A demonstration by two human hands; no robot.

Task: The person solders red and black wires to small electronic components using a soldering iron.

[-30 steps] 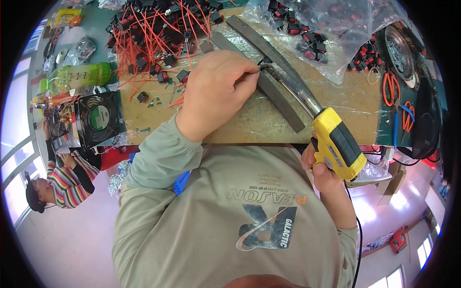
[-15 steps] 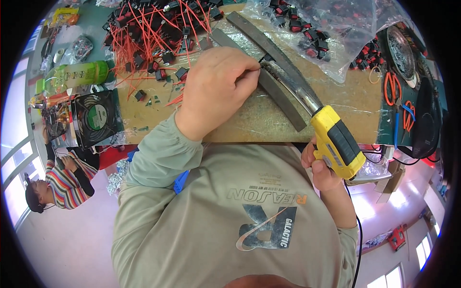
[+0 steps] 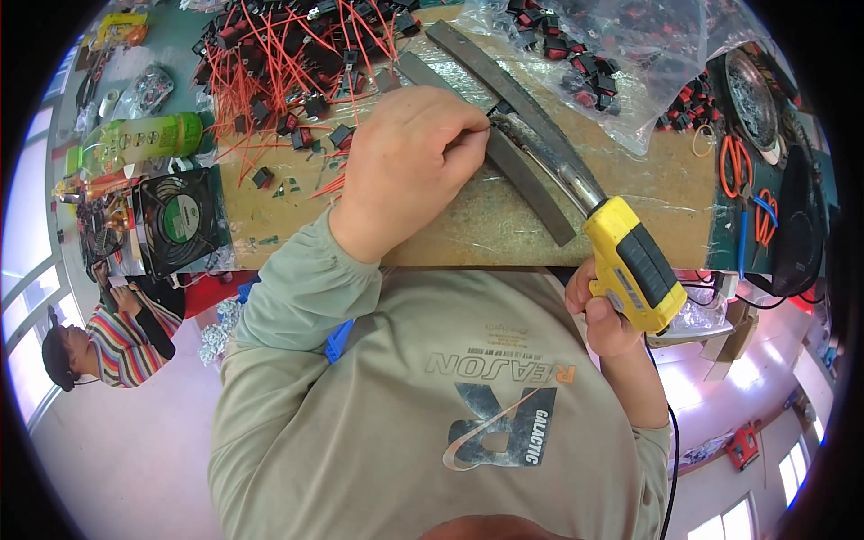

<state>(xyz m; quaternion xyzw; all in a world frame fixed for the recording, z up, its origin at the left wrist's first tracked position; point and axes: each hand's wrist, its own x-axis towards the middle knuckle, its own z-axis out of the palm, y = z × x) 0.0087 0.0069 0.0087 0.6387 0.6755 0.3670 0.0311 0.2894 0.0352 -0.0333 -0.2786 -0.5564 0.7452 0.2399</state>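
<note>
Your left hand (image 3: pixel 405 171), upper centre: pinched, contents hidden | right hand (image 3: pixel 600 315): gripping yellow soldering gun (image 3: pixel 614 236) | keep tip (image 3: pixel 506 121) off fingertips (image 3: pixel 475 142)

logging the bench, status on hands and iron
Right hand gripping iron. Left hand pinched near tip, contents hidden. Bars close beside tip.

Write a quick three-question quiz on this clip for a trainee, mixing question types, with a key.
1. What does the right hand hold? A) scissors; B) a yellow soldering iron; C) a hammer.
2. True or false: the black fan sits to the left of the left hand.
3. Fill in: the bottle near the fan is coloured ____.

Key: 1. B; 2. True; 3. green.
</note>
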